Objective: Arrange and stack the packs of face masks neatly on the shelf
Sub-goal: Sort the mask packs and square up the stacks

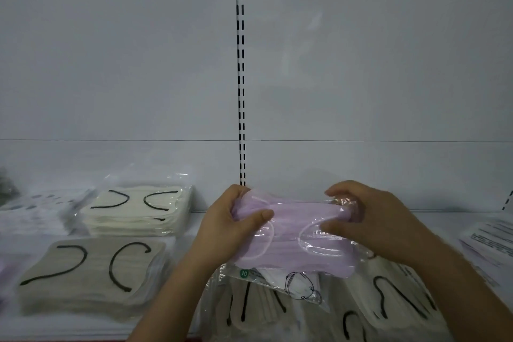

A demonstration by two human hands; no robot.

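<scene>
Lilac mask pack (294, 233) held between both hands above loose packs (277, 300) on shelf (194, 230). Left hand (233, 219) grips its left end, thumb on top; right hand (369, 219) pinches its right end.

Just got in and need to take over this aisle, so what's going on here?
A person is holding a pack of lilac face masks in both hands, left hand and right hand gripping its ends, above a loose pile of packs. Two beige stacks already sit on the white shelf to the left.
</scene>
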